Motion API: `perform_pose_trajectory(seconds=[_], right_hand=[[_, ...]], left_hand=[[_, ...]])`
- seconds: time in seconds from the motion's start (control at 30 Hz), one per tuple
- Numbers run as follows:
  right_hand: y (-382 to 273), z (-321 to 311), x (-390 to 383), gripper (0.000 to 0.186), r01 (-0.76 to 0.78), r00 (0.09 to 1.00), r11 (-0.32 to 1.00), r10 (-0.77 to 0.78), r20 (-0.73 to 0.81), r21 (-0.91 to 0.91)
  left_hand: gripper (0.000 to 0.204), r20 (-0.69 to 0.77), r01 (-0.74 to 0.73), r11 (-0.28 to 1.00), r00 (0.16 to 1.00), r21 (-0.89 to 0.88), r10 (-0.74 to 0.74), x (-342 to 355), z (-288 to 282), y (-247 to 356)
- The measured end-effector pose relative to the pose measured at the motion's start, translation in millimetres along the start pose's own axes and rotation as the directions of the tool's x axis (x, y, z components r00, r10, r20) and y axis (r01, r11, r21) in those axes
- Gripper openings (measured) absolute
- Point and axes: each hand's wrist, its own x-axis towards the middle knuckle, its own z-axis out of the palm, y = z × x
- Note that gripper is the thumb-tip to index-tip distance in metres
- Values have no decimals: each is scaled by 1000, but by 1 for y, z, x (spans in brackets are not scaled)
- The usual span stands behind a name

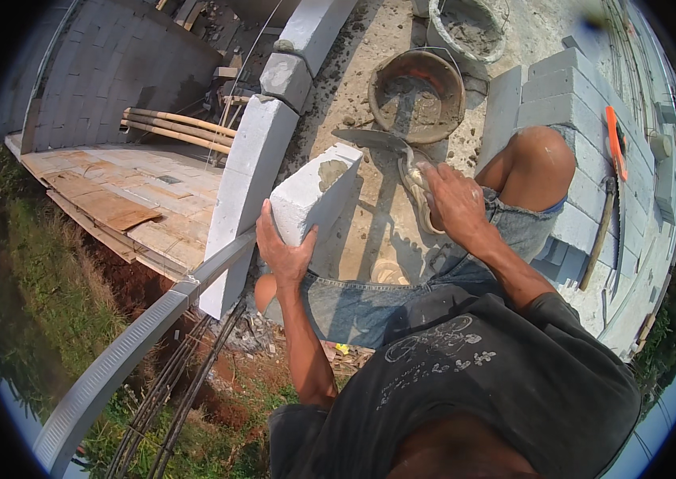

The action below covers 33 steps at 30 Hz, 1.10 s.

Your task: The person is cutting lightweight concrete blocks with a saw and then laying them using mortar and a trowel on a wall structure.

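My left hand (284, 249) grips the near end of a white lightweight block (306, 198), fingers on one side and thumb on the other. The block is tilted beside the low block wall (238, 172) and has a patch of wet mortar (332, 171) near its far end. My right hand (451, 199) is closed around the handle of a steel trowel (371, 137), whose blade points left above the block's far end. Just beyond the blade sits a bucket (378, 112) with grey mortar in it. My bent knee (541, 160) is right of my right hand.
A second mortar bucket (494, 44) stands behind. Stacked blocks (557, 88) on the right bear a saw (616, 140) and a wooden-handled tool (597, 231). Left of the wall are a metal bar (114, 359), rebar (194, 399), bamboo poles (174, 128), a boarded ledge (114, 191) and a drop to grass (51, 279).
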Motion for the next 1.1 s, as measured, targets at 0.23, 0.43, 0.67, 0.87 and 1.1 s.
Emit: perform_pose_trajectory(seconds=[0.23, 0.43, 0.67, 0.87, 1.1], right_hand=[[-28, 10, -12, 58, 42, 977, 992, -66, 204, 116], [-41, -4, -37, 63, 126, 980, 989, -136, 146, 81], [-37, -24, -49, 59, 63, 948, 869, -205, 243, 490], [-26, 49, -18, 59, 47, 999, 851, -37, -30, 523], [-32, 60, -29, 57, 56, 978, 928, -125, 167, 368]], left_hand=[[99, -19, 75, 997, 997, 2, -75, 2, 5, 3], [99, 22, 64, 996, 998, 55, -66, 2, 10, 11], [99, -60, 98, 995, 994, 35, -96, 0, 6, 8], [99, -62, 50, 999, 997, 4, -50, -5, -1, 1], [98, -71, 85, 996, 994, -29, -86, 0, -1, 3]])
